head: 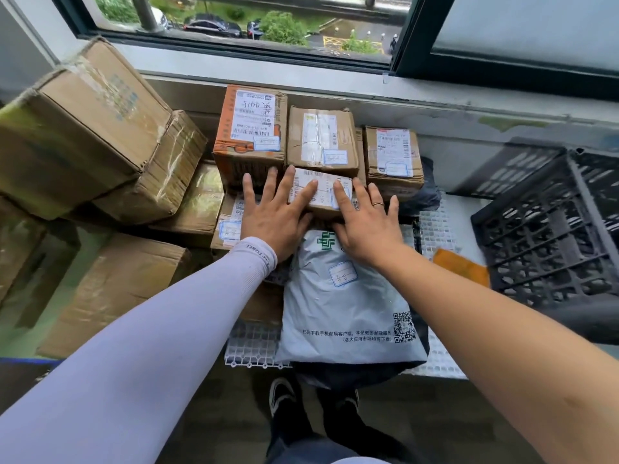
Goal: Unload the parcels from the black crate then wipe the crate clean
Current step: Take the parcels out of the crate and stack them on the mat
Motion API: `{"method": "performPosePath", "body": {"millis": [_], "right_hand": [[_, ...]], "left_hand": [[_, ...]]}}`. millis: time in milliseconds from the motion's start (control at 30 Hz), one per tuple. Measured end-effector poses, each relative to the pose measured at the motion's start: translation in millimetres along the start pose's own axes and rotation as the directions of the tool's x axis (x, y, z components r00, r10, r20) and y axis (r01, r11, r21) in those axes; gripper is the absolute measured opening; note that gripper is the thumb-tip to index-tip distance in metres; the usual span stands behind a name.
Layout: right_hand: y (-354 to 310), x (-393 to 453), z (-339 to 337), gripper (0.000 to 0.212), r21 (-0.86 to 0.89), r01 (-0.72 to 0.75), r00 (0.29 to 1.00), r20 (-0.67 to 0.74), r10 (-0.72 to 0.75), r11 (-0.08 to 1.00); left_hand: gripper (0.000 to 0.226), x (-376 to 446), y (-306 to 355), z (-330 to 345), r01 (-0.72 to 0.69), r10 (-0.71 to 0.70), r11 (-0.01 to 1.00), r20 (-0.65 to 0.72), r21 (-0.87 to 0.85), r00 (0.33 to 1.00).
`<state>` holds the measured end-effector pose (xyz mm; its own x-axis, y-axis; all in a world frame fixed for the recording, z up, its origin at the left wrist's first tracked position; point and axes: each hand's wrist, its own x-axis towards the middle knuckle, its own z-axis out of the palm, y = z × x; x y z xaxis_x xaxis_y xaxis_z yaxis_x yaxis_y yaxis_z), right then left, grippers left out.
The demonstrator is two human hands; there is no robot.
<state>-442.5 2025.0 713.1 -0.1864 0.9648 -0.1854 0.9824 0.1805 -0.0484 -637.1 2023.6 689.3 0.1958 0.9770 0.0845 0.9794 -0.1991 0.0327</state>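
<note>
Crate [552, 229] stands at your right, tipped on its side with its opening facing you, well apart from both hands. Your left hand [278, 212] and right hand [365, 222] press flat, fingers straight, on a small box [323, 192] lying crosswise, hemmed by parcels [321, 142] behind and a grey bag [348, 303] in front.

Parcels [321, 142] stacked below window [234, 25]; crate [549, 229] right of them.
</note>
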Motion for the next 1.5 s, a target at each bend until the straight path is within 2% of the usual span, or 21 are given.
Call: {"method": "performPosePath", "body": {"millis": [200,400,533,933,1200,1500], "right_hand": [[15,-12,-12,0.075,-0.027,0.011,1.000,-0.028,-0.012,1.000],[65,-30,-35,0.079,-0.083,0.081,0.986,-0.140,-0.092,0.993],[117,-52,-53,0.079,-0.074,0.083,0.977,-0.189,-0.096,0.994],[296,-123,-85,0.076,-0.060,0.034,0.962,-0.270,-0.049,0.998],[376,-137,-91,0.077,0.007,-0.069,0.955,-0.288,0.068,0.998],[440,-141,-89,0.076,0.002,-0.233,0.949,-0.220,0.228,0.973]], "left_hand": [[0.061,-11,19,-13,0.014,-0.014,1.000,-0.011,0.003,1.000],[0.062,-19,71,-40,0.045,-0.046,0.998,0.024,0.044,0.999],[0.061,-17,128,-64,0.051,-0.052,0.998,0.013,0.048,0.999],[0.062,-2,329,-95,0.102,-0.110,0.991,-0.078,-0.091,0.991],[0.062,22,417,-100,-0.028,0.012,0.987,-0.100,-0.160,0.995],[0.062,74,477,-86,-0.208,0.200,0.950,-0.060,-0.232,0.978]]}}
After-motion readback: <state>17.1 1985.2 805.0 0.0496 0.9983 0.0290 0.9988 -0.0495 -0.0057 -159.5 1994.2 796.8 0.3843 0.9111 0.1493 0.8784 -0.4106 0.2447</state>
